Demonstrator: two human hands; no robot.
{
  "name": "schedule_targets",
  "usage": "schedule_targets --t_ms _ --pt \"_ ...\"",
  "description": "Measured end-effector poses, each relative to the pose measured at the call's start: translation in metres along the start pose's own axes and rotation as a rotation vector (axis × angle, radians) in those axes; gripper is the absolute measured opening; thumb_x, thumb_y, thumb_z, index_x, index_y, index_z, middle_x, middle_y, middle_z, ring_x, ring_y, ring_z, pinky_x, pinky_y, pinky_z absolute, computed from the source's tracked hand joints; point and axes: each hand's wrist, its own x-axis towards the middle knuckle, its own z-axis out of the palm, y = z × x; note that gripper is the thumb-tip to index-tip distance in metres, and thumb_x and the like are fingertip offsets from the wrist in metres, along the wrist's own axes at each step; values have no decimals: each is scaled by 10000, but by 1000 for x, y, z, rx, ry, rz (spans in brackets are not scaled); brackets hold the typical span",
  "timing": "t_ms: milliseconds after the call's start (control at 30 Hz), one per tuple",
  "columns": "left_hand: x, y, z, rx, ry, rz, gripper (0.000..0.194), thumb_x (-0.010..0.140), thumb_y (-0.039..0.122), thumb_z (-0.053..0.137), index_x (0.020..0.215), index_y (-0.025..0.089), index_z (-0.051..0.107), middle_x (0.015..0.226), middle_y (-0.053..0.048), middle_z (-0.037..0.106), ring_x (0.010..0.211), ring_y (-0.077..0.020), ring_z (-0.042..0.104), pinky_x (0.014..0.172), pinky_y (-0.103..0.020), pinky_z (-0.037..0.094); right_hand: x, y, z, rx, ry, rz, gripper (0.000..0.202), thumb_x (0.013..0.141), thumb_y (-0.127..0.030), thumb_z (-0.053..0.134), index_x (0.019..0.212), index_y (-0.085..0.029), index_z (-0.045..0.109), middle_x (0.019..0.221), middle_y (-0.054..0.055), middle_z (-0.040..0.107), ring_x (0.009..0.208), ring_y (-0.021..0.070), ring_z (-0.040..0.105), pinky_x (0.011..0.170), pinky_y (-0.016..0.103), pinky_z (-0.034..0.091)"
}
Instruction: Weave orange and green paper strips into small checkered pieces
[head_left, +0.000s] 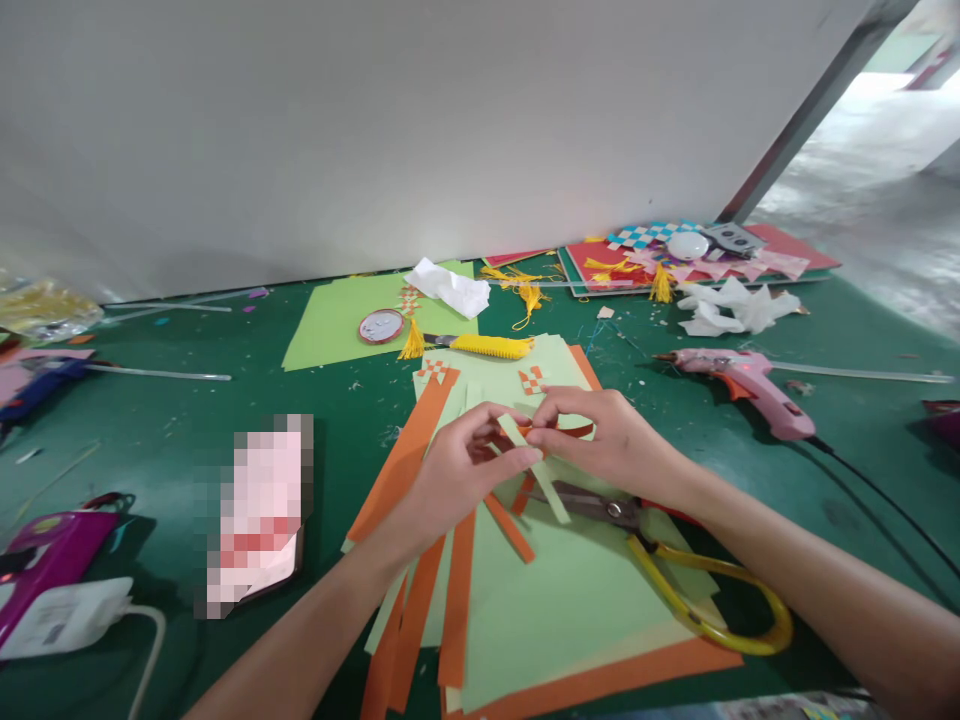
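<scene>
My left hand [474, 455] pinches a pale green paper strip [556, 492] that slants down toward the scissors. Close beside it, my right hand [592, 430] has its fingers closed on an orange paper strip [577, 431], and the two strips meet between my fingertips. Below my hands lies a stack of light green paper sheets [555, 620] with orange strips [457, 610] along its left side. Scissors [705, 590] with yellow handles rest on the stack, partly under my right wrist. Just beyond my fingers are two small orange-and-white checkered woven pieces [532, 380].
A yellow utility knife [491, 346] lies beyond the stack, near a round tin [381, 326] and crumpled tissue [448, 287]. At right is a pink glue gun [750, 385] with its cord. A phone [259, 520] and a white adapter [67, 618] are at left. A wall stands behind.
</scene>
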Motion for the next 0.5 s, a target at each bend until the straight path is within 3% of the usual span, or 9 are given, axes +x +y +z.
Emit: schedule_targets --t_ms 100,333,500 --pt "0 0 2 -26 21 -8 275 733 325 736 916 190 582 733 35 552 650 -98 506 607 -202 410 -1 -3 -1 82 -46 66 158 859 -279 598 740 -181 631 698 -21 622 641 104 536 593 221 398" --pt "0 0 0 -18 -9 62 183 792 294 672 772 179 532 715 37 500 658 -94 473 620 -203 400 0 -1 -6 157 -12 93 178 858 -302 600 739 -174 632 683 -20 624 623 100 524 597 222 398" --pt "-2 1 -2 1 15 87 141 832 314 616 865 184 574 795 7 541 742 -122 524 659 -218 422 1 -3 -6 168 -45 80 163 856 -280 596 749 -166 645 687 -12 627 620 102 535 603 225 412"
